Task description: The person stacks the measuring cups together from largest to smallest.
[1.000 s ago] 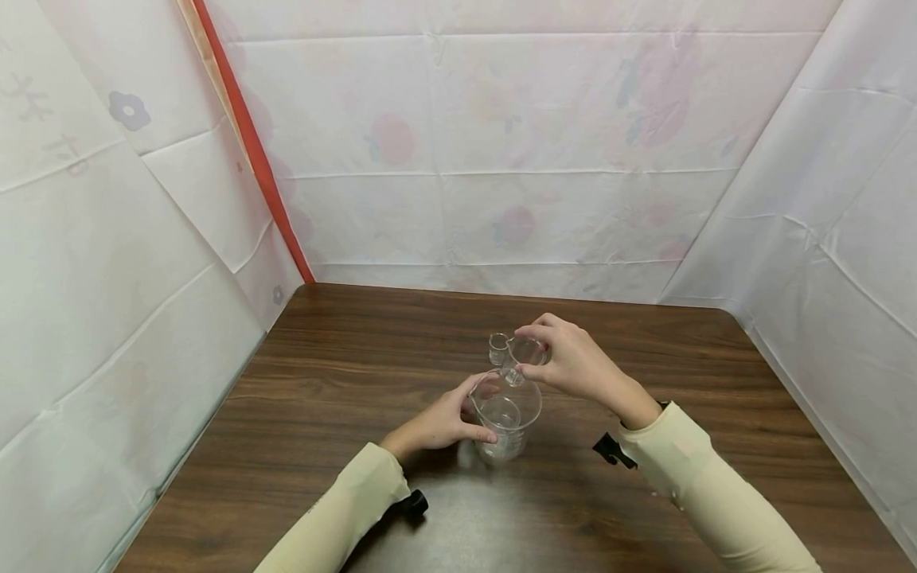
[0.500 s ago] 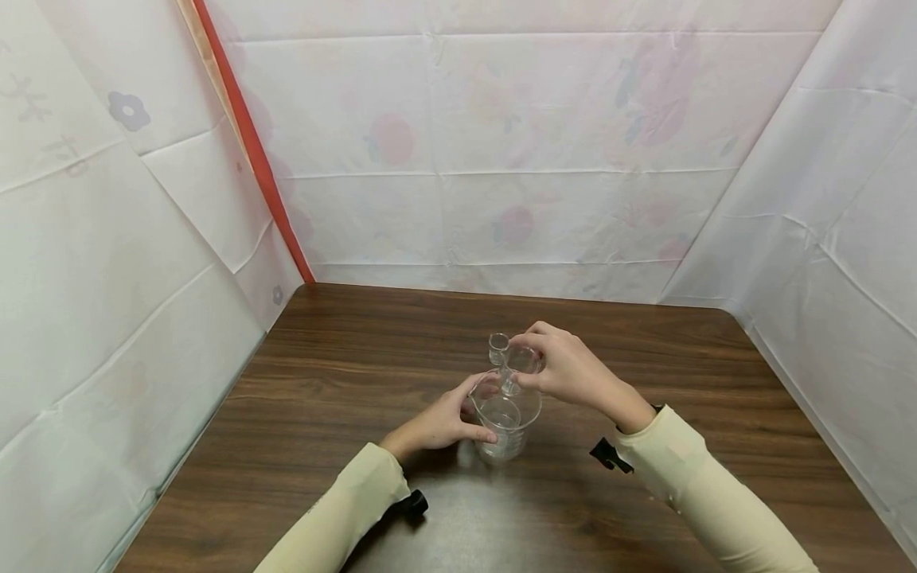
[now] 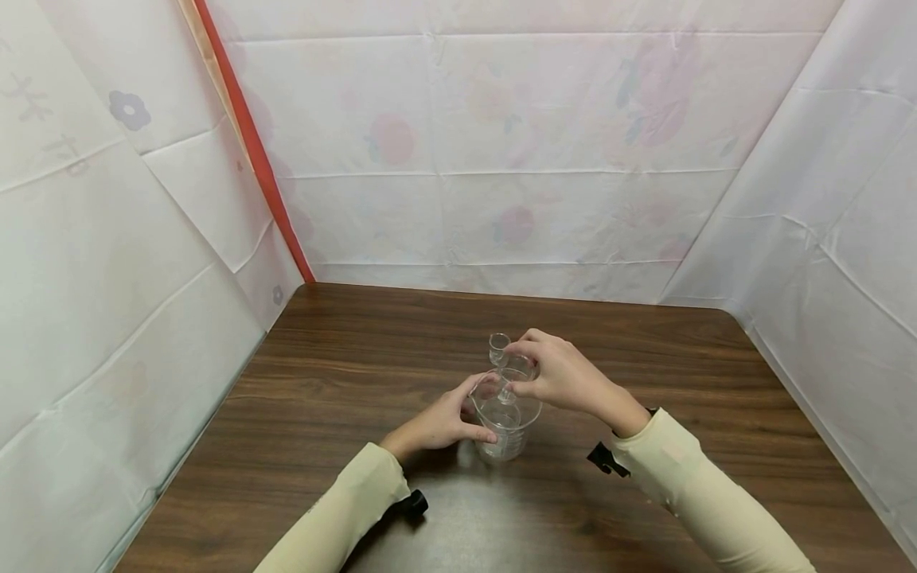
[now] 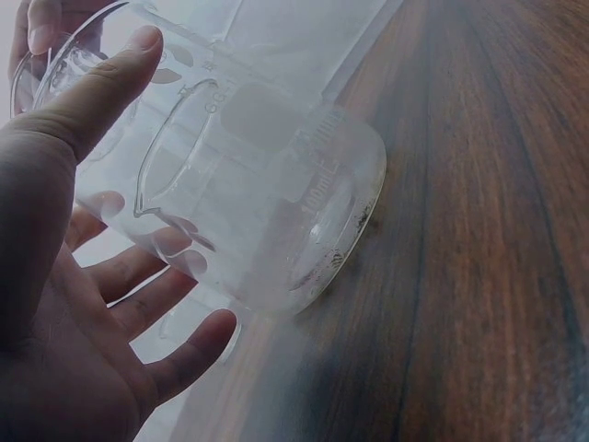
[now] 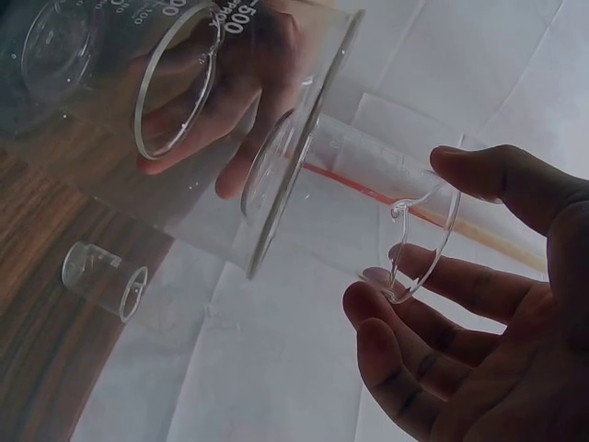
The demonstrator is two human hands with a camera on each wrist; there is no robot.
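Observation:
In the head view my left hand (image 3: 447,418) grips a large clear glass beaker (image 3: 510,442) that stands on the table, thumb on one side and fingers round the other. Printed graduations up to 500 show on it in the right wrist view. A smaller beaker (image 5: 175,83) sits inside it. My right hand (image 3: 562,374) pinches another clear beaker (image 5: 368,184) near its spouted rim, between thumb and fingertips. The base of this beaker reaches into the large beaker's mouth, above the one inside. The left wrist view shows the left thumb (image 4: 110,83) along the large beaker.
A tiny beaker (image 3: 497,348) stands on the table just behind the large one. The brown wood-grain table (image 3: 344,358) ends at pale cloth walls (image 3: 466,223) at the back and sides. A red strip (image 3: 258,167) runs down the left back corner.
My right hand has moved down and slightly left, bringing its beaker from above the large beaker's far rim into its mouth. The left hand and large beaker stay put.

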